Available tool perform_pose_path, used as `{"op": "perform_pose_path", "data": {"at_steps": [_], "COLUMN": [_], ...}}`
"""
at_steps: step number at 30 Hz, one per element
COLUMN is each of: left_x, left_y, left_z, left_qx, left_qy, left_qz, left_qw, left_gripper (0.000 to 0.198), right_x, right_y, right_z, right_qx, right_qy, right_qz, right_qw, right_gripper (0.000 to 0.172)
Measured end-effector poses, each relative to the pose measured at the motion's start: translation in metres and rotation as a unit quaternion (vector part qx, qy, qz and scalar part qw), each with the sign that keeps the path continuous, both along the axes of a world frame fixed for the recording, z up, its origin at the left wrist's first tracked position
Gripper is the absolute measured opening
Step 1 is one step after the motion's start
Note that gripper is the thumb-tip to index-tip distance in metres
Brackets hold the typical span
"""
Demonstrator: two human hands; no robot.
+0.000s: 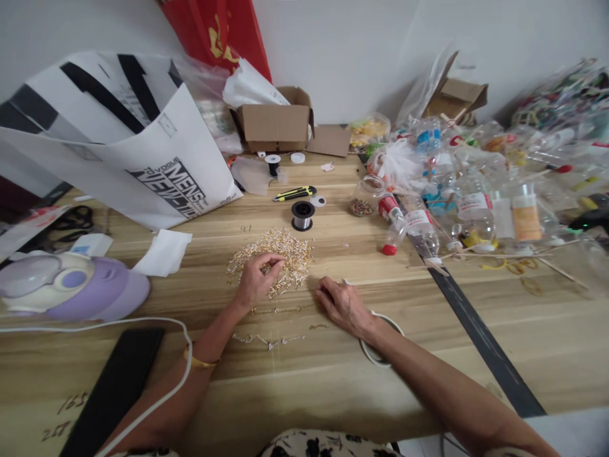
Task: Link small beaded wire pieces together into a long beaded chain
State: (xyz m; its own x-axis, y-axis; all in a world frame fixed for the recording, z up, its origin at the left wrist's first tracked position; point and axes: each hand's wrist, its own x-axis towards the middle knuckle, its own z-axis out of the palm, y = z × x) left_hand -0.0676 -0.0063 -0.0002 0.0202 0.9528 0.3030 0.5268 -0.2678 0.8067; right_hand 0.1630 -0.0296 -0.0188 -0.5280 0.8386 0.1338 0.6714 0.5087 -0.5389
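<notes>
Patterned shirt (323, 444) at six o'clock. Our left hand (257, 277) arches over gold-coloured pile (273, 243), right hand (343, 306) curls at pile's four o'clock; we can't tell grips.

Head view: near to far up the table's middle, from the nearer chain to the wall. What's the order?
Silver-toned chain → gold-toned chain → pile of small gold and silver pieces → black spool of silver wire → yellow-and-black utility knife → white-rimmed spool of dark thread → open cardboard box → red bag.
</notes>
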Motion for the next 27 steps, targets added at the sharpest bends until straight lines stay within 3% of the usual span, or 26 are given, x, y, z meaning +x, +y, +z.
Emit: {"op": "perform_pose_path", "data": {"at_steps": [4,11,19,27], "left_x": [-0.006,-0.018,-0.013,-0.011], "left_y": [0.003,0.009,0.004,0.003], "left_z": [0.008,0.009,0.004,-0.004], "left_qx": [-0.011,-0.061,-0.027,0.014], "left_qy": [0.021,0.121,0.291,0.344], "left_qz": [-0.006,-0.095,-0.220,-0.226], "left_qw": [1.000,0.986,0.931,0.911], "left_gripper": [0.015,0.009,0.009,0.013], "right_x": [0.000,0.000,0.000,0.001], "right_y": [0.000,0.000,-0.001,0.000], "right_z": [-0.001,-0.002,0.000,-0.001], "right_qx": [0.002,0.009,0.012,0.008], "right_qy": [-0.004,-0.016,-0.022,-0.009], "right_qz": [-0.001,-0.007,-0.005,0.003], "right_qw": [1.000,1.000,1.000,1.000], "right_gripper": [0.014,0.014,0.013,0.014]}}
